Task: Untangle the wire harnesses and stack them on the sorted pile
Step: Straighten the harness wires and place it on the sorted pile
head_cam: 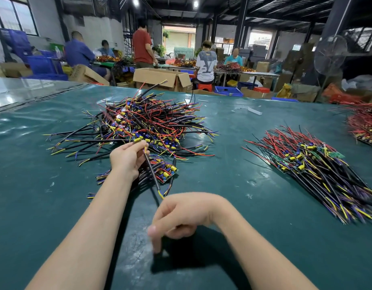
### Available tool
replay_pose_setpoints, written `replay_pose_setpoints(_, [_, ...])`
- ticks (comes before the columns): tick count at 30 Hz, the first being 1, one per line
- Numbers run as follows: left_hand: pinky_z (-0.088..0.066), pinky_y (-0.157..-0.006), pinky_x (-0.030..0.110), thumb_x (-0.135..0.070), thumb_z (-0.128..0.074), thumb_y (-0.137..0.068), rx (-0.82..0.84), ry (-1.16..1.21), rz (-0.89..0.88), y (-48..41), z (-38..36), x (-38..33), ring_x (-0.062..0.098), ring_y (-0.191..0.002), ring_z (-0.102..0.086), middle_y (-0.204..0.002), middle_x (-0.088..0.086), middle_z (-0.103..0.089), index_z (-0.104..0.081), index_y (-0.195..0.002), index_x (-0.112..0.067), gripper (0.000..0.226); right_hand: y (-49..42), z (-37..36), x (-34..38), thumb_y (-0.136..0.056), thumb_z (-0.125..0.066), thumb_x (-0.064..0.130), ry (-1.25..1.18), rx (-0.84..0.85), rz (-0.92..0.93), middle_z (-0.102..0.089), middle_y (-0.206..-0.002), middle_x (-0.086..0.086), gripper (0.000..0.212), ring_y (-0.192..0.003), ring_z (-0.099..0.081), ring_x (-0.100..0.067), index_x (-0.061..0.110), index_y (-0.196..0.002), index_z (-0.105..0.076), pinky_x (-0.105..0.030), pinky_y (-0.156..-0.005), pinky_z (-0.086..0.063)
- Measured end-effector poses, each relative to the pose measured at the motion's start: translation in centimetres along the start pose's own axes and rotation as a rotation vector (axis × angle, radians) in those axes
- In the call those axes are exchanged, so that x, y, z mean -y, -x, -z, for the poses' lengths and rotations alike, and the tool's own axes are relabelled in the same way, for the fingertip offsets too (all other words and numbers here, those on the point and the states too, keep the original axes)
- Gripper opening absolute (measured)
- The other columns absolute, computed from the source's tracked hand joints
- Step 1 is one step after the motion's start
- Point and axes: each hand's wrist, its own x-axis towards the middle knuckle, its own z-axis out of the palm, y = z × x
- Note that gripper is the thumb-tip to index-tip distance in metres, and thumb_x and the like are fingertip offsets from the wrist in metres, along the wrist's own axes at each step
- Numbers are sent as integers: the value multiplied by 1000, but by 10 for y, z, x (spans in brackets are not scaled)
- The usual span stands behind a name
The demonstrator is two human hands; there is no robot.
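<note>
While right grip (180,214) blurred, left grip (126,161) on harness (152,174).

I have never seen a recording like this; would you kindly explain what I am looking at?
There is no machine: a camera worn on a person's head looks down at their bare hands over a green table. The left hand pinches one wire harness at the edge of a tangled pile. The right hand, blurred, is near that harness's lower end; whether it grips is unclear. A small stack lies under the left hand, and a larger neat pile lies to the right.
</note>
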Motion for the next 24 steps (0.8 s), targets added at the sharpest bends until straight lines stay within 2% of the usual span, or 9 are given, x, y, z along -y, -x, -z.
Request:
replay_pose_setpoints(2, [-48, -42, 12, 4, -62, -83, 33, 9, -2, -1, 1, -3, 2, -39, -58, -44, -3, -63, -59, -72, -3, 14, 21, 19, -4, -74, -61, 26, -59, -16, 28, -44, -53, -24, 24, -30, -26, -4, 4, -72, -70, -11, -34, -17])
replay_pose_setpoints(4, [-47, -43, 11, 3, -61, -84, 71, 8, -4, 1, 0, -4, 2, -40, -58, -45, -4, -63, -59, -71, -4, 15, 47, 36, -18, -59, -62, 28, -203, -146, 101, -45, -42, -13, 16, -26, -28, -1, 16, -58, -71, -7, -35, -19])
replay_pose_setpoints(6, [-46, -43, 9, 1, -59, -86, 118, 6, -5, 5, 1, -6, 1, -41, -58, -46, -5, -64, -60, -74, -4, 13, 62, 44, -34, -53, -69, 26, -445, -341, 215, -45, -32, 4, 12, -22, -27, 2, 15, -54, -71, -4, -35, -20])
replay_pose_setpoints(9, [-43, -41, 8, 4, -56, -87, 292, -45, 23, 15, -4, -9, 0, -42, -57, -50, -4, -65, -58, -80, -4, 10, 47, 47, -43, -69, -65, 35, -741, -741, 280, -48, -37, 6, 25, -25, -29, 1, 12, -59, -70, -7, -31, -22])
replay_pose_setpoints(12, [-39, -37, 11, 8, -59, -82, 522, -298, 73, 35, -25, 4, 1, -40, -54, -48, -4, -62, -56, -83, -6, 14, 23, 46, -44, -90, -53, 28, -778, -1021, 200, -50, -49, 5, 23, -32, -38, -2, 14, -77, -64, -12, -34, -30])
replay_pose_setpoints(16, [-40, -49, 19, 4, -66, -79, 626, -621, 44, 53, -42, 32, 12, -51, -52, -63, 4, -58, -51, -94, -6, 23, 12, 39, -43, -93, -52, 20, -696, -1045, 261, -60, -55, 7, 15, -42, -56, -5, 16, -79, -58, -16, -41, -45])
replay_pose_setpoints(18, [-45, -57, 24, 4, -65, -79, 608, -615, 47, 51, -39, 35, 16, -58, -56, -74, 9, -61, -48, -97, -6, 27, 9, 37, -42, -92, -53, 13, -655, -1075, 274, -60, -51, 8, 19, -42, -58, -6, 14, -73, -55, -16, -43, -46])
replay_pose_setpoints(21, [-48, -49, 18, 13, -60, -80, 666, -493, 135, 51, -35, 37, 10, -51, -63, -76, 11, -64, -48, -91, -7, 26, 9, 39, -44, -91, -54, 9, -662, -1155, 251, -55, -52, 1, 25, -39, -54, -7, 10, -66, -53, -17, -43, -46])
replay_pose_setpoints(24, [-50, -48, 16, 12, -63, -78, 654, -587, 120, 52, -33, 39, 7, -47, -61, -69, 9, -61, -57, -81, -6, 18, 14, 42, -49, -89, -57, 5, -711, -1220, 225, -50, -55, -5, 25, -39, -50, -4, 6, -64, -53, -16, -44, -48])
